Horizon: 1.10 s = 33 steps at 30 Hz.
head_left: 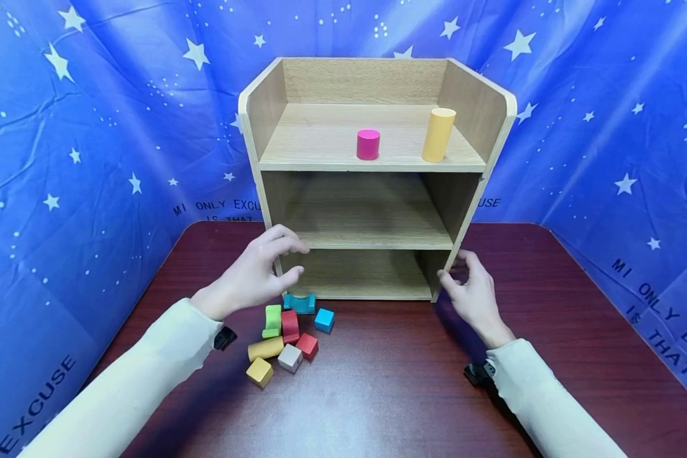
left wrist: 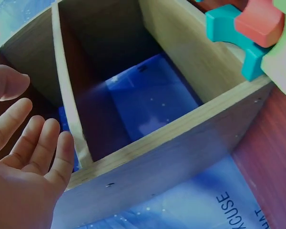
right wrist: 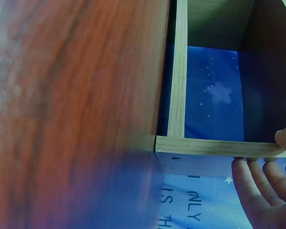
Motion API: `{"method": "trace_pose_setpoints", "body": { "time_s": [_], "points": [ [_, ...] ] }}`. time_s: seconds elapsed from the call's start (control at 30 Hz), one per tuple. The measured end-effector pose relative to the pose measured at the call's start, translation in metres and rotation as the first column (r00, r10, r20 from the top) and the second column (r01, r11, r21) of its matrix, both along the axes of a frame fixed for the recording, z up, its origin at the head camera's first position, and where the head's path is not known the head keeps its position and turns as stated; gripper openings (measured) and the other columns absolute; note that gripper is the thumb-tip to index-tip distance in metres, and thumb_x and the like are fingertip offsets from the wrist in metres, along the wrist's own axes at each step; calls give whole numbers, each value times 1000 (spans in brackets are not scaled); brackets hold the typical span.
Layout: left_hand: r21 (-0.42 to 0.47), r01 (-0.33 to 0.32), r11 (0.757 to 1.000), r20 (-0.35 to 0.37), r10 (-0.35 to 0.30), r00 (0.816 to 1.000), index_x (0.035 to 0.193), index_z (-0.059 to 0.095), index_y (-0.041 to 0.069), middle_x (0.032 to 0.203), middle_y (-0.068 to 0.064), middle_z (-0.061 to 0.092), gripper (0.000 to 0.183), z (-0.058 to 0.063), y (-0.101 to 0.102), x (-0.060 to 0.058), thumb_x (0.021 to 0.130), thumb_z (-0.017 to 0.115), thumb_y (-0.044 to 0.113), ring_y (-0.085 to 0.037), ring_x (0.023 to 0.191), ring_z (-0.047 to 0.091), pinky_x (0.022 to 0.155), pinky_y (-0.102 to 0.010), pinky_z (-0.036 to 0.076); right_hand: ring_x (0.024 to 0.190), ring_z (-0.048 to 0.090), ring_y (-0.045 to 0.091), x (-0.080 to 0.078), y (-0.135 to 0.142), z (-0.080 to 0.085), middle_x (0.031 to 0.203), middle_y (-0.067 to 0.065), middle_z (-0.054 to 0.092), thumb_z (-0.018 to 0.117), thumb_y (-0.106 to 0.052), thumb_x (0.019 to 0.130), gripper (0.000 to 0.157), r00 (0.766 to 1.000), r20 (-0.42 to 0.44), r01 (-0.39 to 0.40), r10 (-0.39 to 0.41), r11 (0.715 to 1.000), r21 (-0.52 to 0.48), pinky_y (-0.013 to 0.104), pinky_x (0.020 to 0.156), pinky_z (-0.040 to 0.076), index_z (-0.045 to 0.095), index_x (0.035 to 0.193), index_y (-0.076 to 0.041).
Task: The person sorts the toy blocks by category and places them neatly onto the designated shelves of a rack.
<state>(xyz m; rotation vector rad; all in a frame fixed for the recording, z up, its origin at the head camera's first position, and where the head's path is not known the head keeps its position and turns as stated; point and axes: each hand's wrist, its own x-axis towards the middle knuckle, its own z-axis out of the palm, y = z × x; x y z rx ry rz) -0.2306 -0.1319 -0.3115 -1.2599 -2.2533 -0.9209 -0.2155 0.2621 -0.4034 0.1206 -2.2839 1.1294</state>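
Observation:
A wooden shelf [head_left: 372, 166] with two lower compartments and an open top stands upright on the table. At its right side panel, my right hand [head_left: 474, 294] grips the edge, thumb on the front and inner side, fingers [right wrist: 248, 181] along the outer face. My left hand [head_left: 257, 270] hovers by the left panel, its fingers [left wrist: 31, 140] loosely spread and holding nothing. On the top board stand a short pink cylinder [head_left: 368, 145] and a taller yellow cylinder [head_left: 438, 135]. Just below my left hand, a teal arch block [head_left: 300, 305] lies against the shelf's lower front.
Near the shelf's lower left front lie a green arch [head_left: 272, 320], a red arch [head_left: 290, 326], a yellow cylinder block [head_left: 266, 348] and several cubes, including a blue cube [head_left: 324, 320]. A blue star-printed curtain [head_left: 120, 114] surrounds the dark red table [head_left: 378, 394].

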Motion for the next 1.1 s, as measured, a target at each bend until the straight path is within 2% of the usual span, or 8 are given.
{"method": "trace_pose_setpoints", "body": {
  "time_s": [0.2,0.53,0.67,0.77,0.9,1.0,1.1],
  "points": [
    [-64,14,998,46,-12,999,105,64,10,104,1,55,26,-6,-3,3,81,70,6,-12,88,51,54,-24,48,85,61,17,1,-1,1,95,9,65,70,-7,82,37,1000,2,-2,2,1000,7,11,65,47,56,116,-4],
    [-156,24,987,69,-13,998,105,64,11,104,2,56,25,-15,-3,6,81,71,8,-15,91,55,64,-26,50,87,62,19,1,-1,1,96,9,65,70,-7,82,37,1000,2,2,-2,1000,1,12,66,48,56,116,-4],
    [-171,38,985,97,-21,995,106,64,10,105,2,55,26,-17,-4,7,81,71,7,-14,91,56,62,-24,50,87,62,21,0,0,0,96,11,65,70,-6,82,36,1000,-1,-2,2,1000,-5,10,66,47,56,116,-3],
    [-198,36,980,139,-8,990,107,64,11,106,3,55,28,-17,-5,8,80,71,7,-10,90,54,60,-22,50,86,62,21,0,0,0,95,11,65,70,-6,82,36,1000,-5,-5,5,1000,-7,11,66,47,56,115,-2],
    [-253,27,967,189,22,982,108,65,15,107,5,55,30,-19,-7,11,80,73,11,-4,78,55,61,-19,49,86,63,22,0,0,-1,96,11,64,70,-5,82,36,1000,-9,-9,9,1000,-10,14,66,49,56,115,-2],
    [-286,22,958,200,38,979,109,65,16,107,6,54,30,-20,-9,13,80,72,13,-3,68,54,63,-20,49,87,62,19,0,0,-1,97,11,64,69,-6,82,37,1000,-6,-11,11,1000,-9,15,67,50,56,116,-1],
    [-316,11,949,208,58,976,110,65,16,107,8,53,30,-22,-10,15,81,71,14,-2,70,53,64,-21,48,86,61,13,1,0,-1,97,9,64,70,-7,83,37,1000,1,-5,5,1000,-4,17,68,51,56,117,-2]
  ]
}}
